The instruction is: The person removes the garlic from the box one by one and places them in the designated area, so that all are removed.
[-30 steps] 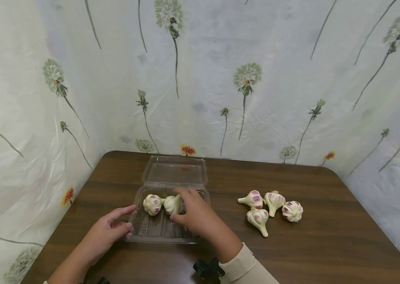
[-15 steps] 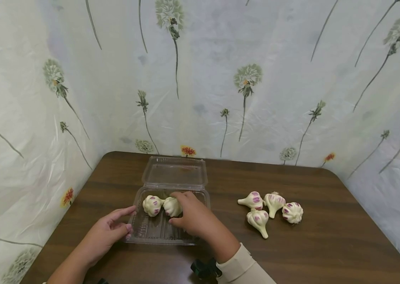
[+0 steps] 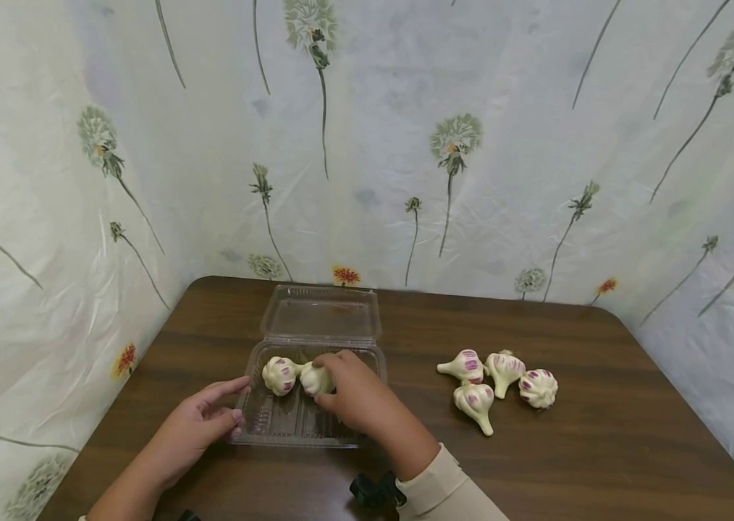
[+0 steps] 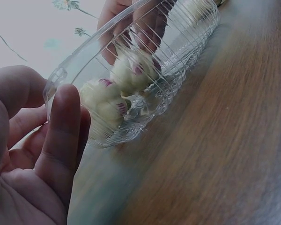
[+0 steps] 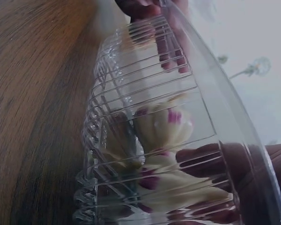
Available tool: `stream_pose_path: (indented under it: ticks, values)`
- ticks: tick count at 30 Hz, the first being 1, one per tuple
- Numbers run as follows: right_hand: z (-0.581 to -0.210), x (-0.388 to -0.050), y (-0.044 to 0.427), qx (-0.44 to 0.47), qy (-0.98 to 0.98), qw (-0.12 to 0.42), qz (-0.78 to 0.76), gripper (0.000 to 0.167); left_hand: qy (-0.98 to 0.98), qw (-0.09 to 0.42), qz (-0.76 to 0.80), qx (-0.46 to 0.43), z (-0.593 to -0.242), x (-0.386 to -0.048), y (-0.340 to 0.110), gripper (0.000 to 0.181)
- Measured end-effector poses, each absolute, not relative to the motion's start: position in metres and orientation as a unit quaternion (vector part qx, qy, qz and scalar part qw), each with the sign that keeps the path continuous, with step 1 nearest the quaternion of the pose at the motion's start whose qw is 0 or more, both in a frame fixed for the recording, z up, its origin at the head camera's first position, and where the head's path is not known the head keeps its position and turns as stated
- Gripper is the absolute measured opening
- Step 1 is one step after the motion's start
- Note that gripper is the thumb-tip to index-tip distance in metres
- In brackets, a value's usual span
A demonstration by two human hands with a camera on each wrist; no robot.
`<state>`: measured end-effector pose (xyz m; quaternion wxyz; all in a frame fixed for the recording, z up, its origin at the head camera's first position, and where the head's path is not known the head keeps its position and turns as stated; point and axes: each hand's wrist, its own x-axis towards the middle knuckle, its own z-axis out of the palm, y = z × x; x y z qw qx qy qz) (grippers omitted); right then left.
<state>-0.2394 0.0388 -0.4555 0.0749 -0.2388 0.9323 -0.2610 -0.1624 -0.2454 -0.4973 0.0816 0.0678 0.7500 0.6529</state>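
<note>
A clear plastic clamshell container (image 3: 276, 427) lies on the table with its lid (image 3: 321, 315) folded back. My left hand (image 3: 194, 423) pinches the container's left rim between thumb and fingers, plain in the left wrist view. One garlic bulb (image 3: 279, 375), white with purple streaks, sits in the back left part of the container. Beside it is a second garlic bulb (image 3: 315, 379), which my right hand (image 3: 360, 394) grips from the right. Through the ribbed wall in the right wrist view, the thumb (image 5: 201, 157) presses against this bulb. Its right side is hidden by the fingers.
Several more garlic bulbs (image 3: 473, 401) lie in a loose group to the right of the container. The brown wooden table (image 3: 575, 463) has a rounded far edge. A flower-printed sheet (image 3: 367, 145) hangs behind it and along both sides.
My right hand has moved very slightly and lower over the second garlic bulb; the bulb's upright stem is now covered by the fingers. My left hand has stayed on the rim.
</note>
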Motion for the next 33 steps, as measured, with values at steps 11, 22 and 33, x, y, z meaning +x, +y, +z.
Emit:
stream_pose_path:
  ticks: [11,22,33]
  values:
    - [-0.4551,-0.2379,0.0406,-0.257,0.933,0.034,-0.249,0.026,0.751,0.082,0.652,0.065,-0.4969,-0.1618,-0.2445,0.059]
    - [-0.4544,-0.2384,0.0405,-0.257,0.932,0.007,-0.256,0.017,0.750,0.081,0.653,0.066,-0.4974,-0.1614,-0.2439,0.059]
    - [-0.4537,-0.2400,0.0419,-0.251,0.930,-0.015,-0.268,0.014,0.749,0.077,0.654,0.074,-0.4966,-0.1617,-0.2429,0.059]
